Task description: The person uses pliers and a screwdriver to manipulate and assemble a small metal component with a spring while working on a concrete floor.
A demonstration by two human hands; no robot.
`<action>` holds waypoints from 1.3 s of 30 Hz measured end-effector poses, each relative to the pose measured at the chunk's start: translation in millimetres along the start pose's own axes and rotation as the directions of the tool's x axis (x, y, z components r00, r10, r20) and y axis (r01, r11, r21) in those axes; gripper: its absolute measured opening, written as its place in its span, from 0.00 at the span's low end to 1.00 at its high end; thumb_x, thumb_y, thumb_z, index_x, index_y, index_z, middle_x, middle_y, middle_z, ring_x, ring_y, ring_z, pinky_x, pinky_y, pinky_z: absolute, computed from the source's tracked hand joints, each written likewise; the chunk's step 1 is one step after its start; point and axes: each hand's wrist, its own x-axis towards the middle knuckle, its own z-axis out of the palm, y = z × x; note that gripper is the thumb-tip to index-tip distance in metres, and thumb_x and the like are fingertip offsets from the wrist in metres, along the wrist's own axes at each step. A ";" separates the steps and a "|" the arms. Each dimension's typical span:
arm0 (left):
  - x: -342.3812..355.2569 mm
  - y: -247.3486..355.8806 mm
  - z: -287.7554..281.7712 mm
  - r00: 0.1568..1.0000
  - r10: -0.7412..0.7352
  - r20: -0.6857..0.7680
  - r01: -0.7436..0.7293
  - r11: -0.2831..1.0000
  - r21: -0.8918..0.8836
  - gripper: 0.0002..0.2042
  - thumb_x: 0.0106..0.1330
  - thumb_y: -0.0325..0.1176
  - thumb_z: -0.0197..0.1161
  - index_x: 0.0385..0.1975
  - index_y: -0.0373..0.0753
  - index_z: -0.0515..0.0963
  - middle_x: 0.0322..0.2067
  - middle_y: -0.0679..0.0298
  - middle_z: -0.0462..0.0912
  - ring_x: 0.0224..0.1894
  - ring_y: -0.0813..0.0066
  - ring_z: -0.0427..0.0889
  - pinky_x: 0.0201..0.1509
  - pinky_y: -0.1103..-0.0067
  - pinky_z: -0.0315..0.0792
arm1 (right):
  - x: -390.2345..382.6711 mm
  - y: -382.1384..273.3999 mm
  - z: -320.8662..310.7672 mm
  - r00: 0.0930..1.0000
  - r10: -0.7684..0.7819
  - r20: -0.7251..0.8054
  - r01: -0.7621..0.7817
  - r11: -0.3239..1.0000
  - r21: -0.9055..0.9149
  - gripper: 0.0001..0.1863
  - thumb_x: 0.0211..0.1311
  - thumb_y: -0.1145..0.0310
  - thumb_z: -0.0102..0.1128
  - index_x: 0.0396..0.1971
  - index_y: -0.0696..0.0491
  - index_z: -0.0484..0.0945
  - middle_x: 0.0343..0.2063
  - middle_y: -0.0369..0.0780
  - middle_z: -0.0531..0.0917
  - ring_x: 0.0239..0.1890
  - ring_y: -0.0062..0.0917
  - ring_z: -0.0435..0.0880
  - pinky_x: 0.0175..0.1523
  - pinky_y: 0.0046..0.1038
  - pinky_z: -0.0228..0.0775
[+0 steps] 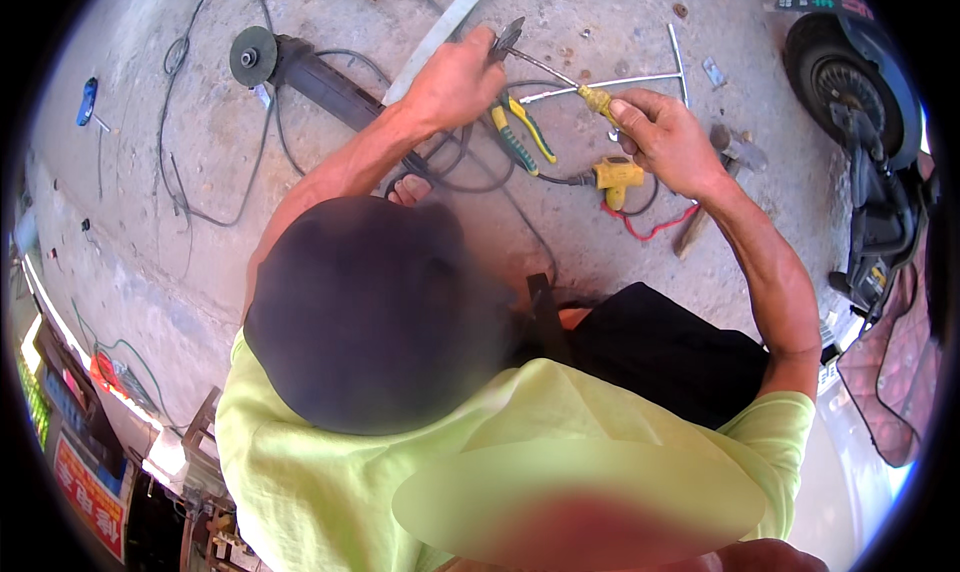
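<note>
My left hand (460, 82) grips a small dark part (508, 40), its fingers wrapped round it and hiding much of it. What kind of part it is cannot be made out. Held in my right hand (665, 137) is a screwdriver with a yellow handle (598, 102). Its thin shaft points up and left, and the tip reaches the dark part. Pliers with yellow and green handles (517, 137) lie on the floor below and between my hands. A long pale strip (440, 37) runs just past my left hand.
An angle grinder (325, 84) with a cord lies left of my left forearm. Near my right wrist are a yellow socket block (618, 179), a red wire (660, 228), a hammer (738, 150) and a T-handled wrench (680, 67). A vehicle wheel (850, 87) stands far right; a blue-handled tool (88, 102) lies far left.
</note>
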 end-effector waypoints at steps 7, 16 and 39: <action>-4.6 -7.8 8.2 0.998 -0.056 0.024 0.056 0.998 0.003 0.17 0.67 0.37 0.57 0.47 0.29 0.70 0.31 0.38 0.82 0.38 0.37 0.83 0.43 0.58 0.75 | 9.4 11.1 -6.0 0.938 0.163 0.305 -0.279 0.877 0.391 0.19 0.72 0.56 0.57 0.52 0.55 0.78 0.25 0.32 0.74 0.22 0.12 0.68 0.24 0.20 0.56; 5.7 1.7 -3.8 0.996 -0.083 -0.018 0.082 0.995 -0.048 0.22 0.66 0.35 0.56 0.54 0.24 0.70 0.34 0.32 0.82 0.41 0.36 0.84 0.48 0.56 0.77 | -9.1 -4.9 10.1 0.743 -0.654 -0.141 0.311 0.524 -0.793 0.18 0.65 0.62 0.63 0.50 0.55 0.79 0.34 0.49 0.85 0.35 0.45 0.86 0.41 0.41 0.80; 27.7 10.9 -29.7 0.991 -0.091 -0.097 0.030 0.862 -0.506 0.12 0.66 0.34 0.58 0.44 0.32 0.75 0.26 0.60 0.82 0.25 0.73 0.80 0.28 0.74 0.72 | -1.0 -32.0 -27.0 0.997 -0.052 0.054 0.036 0.964 0.265 0.23 0.72 0.49 0.57 0.47 0.56 0.81 0.24 0.29 0.72 0.24 0.12 0.66 0.28 0.19 0.59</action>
